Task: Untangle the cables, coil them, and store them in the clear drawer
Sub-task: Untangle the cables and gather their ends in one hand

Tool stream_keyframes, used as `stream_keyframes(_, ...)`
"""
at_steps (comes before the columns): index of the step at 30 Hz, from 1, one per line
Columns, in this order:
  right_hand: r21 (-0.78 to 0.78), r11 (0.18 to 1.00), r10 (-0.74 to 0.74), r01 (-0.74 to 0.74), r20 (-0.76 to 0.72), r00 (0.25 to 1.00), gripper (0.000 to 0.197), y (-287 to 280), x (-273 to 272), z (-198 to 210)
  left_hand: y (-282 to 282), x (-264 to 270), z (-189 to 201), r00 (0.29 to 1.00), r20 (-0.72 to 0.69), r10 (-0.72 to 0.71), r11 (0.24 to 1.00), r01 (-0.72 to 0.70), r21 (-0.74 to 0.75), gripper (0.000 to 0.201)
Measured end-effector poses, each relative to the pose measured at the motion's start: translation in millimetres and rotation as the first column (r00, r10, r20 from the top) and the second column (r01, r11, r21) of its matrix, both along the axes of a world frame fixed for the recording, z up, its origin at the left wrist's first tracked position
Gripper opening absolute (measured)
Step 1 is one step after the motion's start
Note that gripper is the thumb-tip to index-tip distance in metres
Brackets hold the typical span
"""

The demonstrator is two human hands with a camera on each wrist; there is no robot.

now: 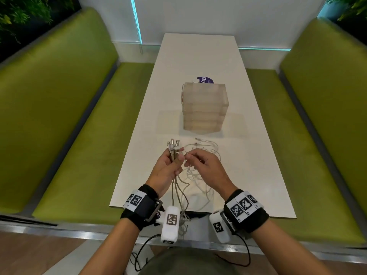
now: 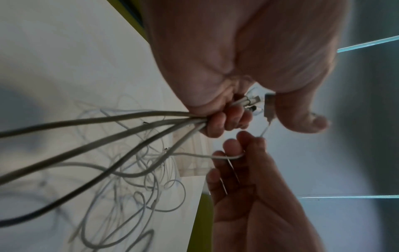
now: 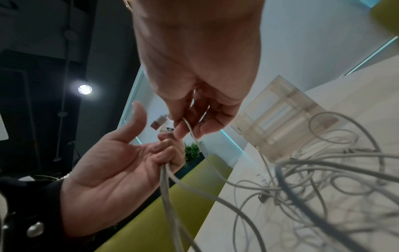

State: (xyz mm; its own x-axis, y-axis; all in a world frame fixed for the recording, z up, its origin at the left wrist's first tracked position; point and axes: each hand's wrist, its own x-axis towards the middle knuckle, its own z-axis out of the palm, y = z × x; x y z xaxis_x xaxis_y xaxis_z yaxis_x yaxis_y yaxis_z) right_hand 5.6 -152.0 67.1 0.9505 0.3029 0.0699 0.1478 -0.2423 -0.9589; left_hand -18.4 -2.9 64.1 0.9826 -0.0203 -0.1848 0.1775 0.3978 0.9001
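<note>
Materials, surfaces near the hands.
Cables (image 1: pixel 195 175): smooth matt sheathing, shiny metal plugs above the left hand's (image 1: pixel 168 169) grip. Drawer unit (image 1: pixel 204 108): frosted translucent plastic. Table (image 1: pixel 248 155): smooth matt white. Benches (image 1: pixel 79 135): green, slight sheen.

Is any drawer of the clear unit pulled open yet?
No, in the head view every drawer of the clear drawer unit sits flush with the stack.

Cable tangle (image 3: pixel 323 179) blurred; purple disc (image 1: pixel 205 80) half-hidden behind drawer unit (image 1: pixel 204 108).
</note>
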Motion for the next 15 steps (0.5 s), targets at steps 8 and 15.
stream_keyframes(8,-0.082,0.986,0.138,-0.148,-0.118,0.983,0.01,7,4,1,-6,5,1,0.998,-0.006,0.064,0.993,-0.063,0.095,0.019)
stream_keyframes(15,-0.498,0.791,0.293,-0.356,-0.203,0.934,0.024,4,18,-17,8,15,4,0.965,-0.008,0.261,0.959,-0.26,-0.117,0.021)
